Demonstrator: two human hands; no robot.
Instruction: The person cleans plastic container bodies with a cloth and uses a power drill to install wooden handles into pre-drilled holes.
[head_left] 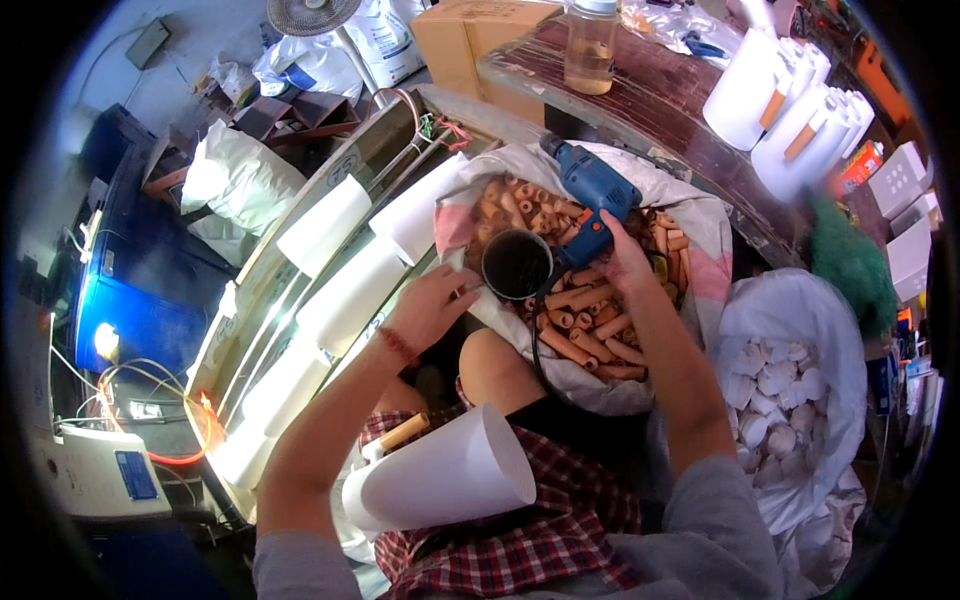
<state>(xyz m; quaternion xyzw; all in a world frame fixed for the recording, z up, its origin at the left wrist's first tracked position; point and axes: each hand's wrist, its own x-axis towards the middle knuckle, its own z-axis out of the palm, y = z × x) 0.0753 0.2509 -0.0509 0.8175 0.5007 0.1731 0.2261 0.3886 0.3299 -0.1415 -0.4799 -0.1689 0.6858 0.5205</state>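
Note:
My right hand (622,258) is closed round the handle of a blue corded power tool (598,185) with an orange button, held over an open sack (700,262) of short brown tubes (590,330). A black cord hangs from its handle. Beside it in the sack stands a dark round cup (517,264). My left hand (432,302) is near the sack's left edge, fingers loosely bent and apart, holding nothing. On my lap lies a white cylinder (440,470), tilted, with a brown handle (403,432) on its upper left side.
Left of me, a long wooden trough (335,172) holds several white cylinders (350,290). A bag of white pieces (780,390) stands at right. On the dark wooden table (660,110) are a bottle (591,45) and more white cylinders (745,85) with brown handles.

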